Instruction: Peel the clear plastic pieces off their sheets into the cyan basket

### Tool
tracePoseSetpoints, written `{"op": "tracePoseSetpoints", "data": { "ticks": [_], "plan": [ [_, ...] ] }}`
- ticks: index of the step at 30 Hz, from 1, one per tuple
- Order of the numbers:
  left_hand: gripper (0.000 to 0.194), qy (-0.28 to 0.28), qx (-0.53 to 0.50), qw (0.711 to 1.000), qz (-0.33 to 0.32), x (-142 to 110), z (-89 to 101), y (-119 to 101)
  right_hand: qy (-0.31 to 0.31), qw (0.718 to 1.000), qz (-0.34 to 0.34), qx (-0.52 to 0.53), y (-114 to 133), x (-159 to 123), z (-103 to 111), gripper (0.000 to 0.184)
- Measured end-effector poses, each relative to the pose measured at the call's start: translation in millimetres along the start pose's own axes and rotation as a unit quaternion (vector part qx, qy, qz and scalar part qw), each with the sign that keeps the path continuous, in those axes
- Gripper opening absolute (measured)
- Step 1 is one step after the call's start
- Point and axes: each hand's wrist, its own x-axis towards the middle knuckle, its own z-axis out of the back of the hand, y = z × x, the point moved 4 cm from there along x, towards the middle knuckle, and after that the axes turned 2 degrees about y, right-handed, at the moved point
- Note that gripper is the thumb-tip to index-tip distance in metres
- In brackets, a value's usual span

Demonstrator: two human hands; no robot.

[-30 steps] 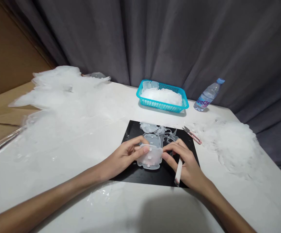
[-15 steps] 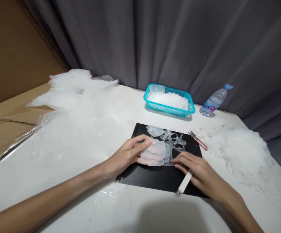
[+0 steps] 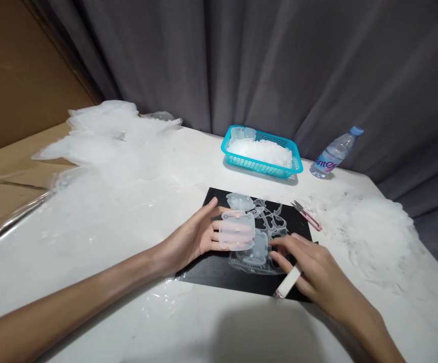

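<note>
A translucent rounded plastic piece [image 3: 237, 230] with small holes rests across the stretched fingers of my left hand [image 3: 199, 234], which is palm up with its thumb lifted off. A slim tool with a white handle [image 3: 289, 281] is tucked in my right hand [image 3: 307, 259]; its kind is unclear. My right thumb and index finger are apart, close to a clear plastic sheet [image 3: 258, 267] with cut-out openings. That sheet lies on a black mat [image 3: 211, 269], partly under the left-hand piece. Another translucent piece [image 3: 240, 201] lies at the mat's far edge.
A turquoise basket [image 3: 261, 170] of translucent pieces stands behind the mat. Pink-handled snips [image 3: 307, 216] lie to its right, near a water bottle [image 3: 335, 154]. Heaps of clear plastic cover the table's left [image 3: 101, 136] and right [image 3: 381, 242] sides.
My left thumb has lifted off the plastic piece and the fingers have straightened beneath it. The clear sheet now shows nearer the mat's front. My right fingers have shifted slightly apart.
</note>
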Motion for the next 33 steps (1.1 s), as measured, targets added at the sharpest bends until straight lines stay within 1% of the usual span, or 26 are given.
{"op": "tracePoseSetpoints", "data": {
  "ticks": [2, 4, 7, 11, 18, 22, 25, 29, 33],
  "plan": [
    [0.056, 0.007, -0.014, 1.0, 0.0, 0, -1.7, -1, -0.024, 0.998, 0.028, -0.054, 0, 1, -5, 0.015],
    [0.056, 0.014, -0.028, 1.0, 0.003, 0, -2.5, 0, -0.03, 0.994, 0.045, -0.091, -1, 1, -12, 0.014],
    [0.055, 0.023, -0.049, 0.998, 0.012, 0, -2.2, 1, -0.037, 0.99, 0.064, -0.122, -1, 1, -20, 0.017],
    [0.056, 0.033, -0.059, 0.998, 0.018, -1, -2.6, 2, -0.051, 0.986, 0.074, -0.144, -1, 1, -25, 0.025],
    [0.059, 0.046, -0.077, 0.996, 0.03, -5, -2.4, 0, -0.067, 0.982, 0.085, -0.157, 0, 3, -26, 0.028],
    [0.06, 0.058, -0.074, 0.995, 0.027, -5, 0.0, -1, -0.079, 0.981, 0.083, -0.156, 0, 4, -25, 0.025],
    [0.065, 0.06, -0.067, 0.996, 0.028, -5, -1.1, -1, -0.082, 0.983, 0.078, -0.146, 0, 4, -26, 0.023],
    [0.072, 0.074, -0.07, 0.994, 0.031, -5, -5.5, -1, -0.079, 0.986, 0.065, -0.132, -1, 4, -27, 0.024],
    [0.074, 0.077, -0.062, 0.995, 0.025, -7, -6.6, -2, -0.053, 0.992, 0.039, -0.11, -3, 4, -29, 0.021]
  ]
}}
